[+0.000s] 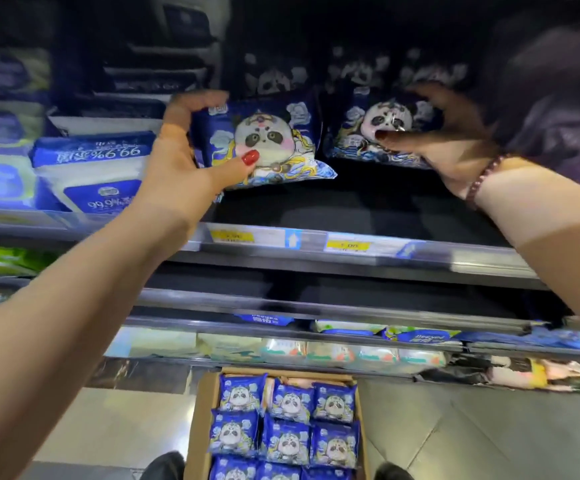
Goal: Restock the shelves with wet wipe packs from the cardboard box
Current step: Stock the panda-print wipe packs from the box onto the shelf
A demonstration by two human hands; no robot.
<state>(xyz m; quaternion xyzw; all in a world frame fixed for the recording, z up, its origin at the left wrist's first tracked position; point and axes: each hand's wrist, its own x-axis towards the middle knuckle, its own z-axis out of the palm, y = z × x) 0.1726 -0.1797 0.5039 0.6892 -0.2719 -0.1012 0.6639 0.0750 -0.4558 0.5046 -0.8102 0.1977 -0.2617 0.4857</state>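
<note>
Running across the scene, the grey metal shelf [316, 252] carries yellow price tags [233, 236] on its near edge. Below it, near on the floor, the brown cardboard box [199, 427] holds rows of blue panda-print wet wipe packs [285, 441]. 2 more are raised above the shelf: the left pack [271, 140] is pinched by the left hand [184, 157], and the right pack [361, 133] is gripped by the right hand [451, 143], whose wrist wears a beaded bracelet [482, 178].

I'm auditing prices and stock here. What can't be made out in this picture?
Head view:
yellow price tags: print blurred.
packs at the shelf back: too dark to count.
cardboard box: bottom edge cuts it, count unknown.
right pack: front partly covered by the right hand.
left pack: left end behind the left hand.
</note>
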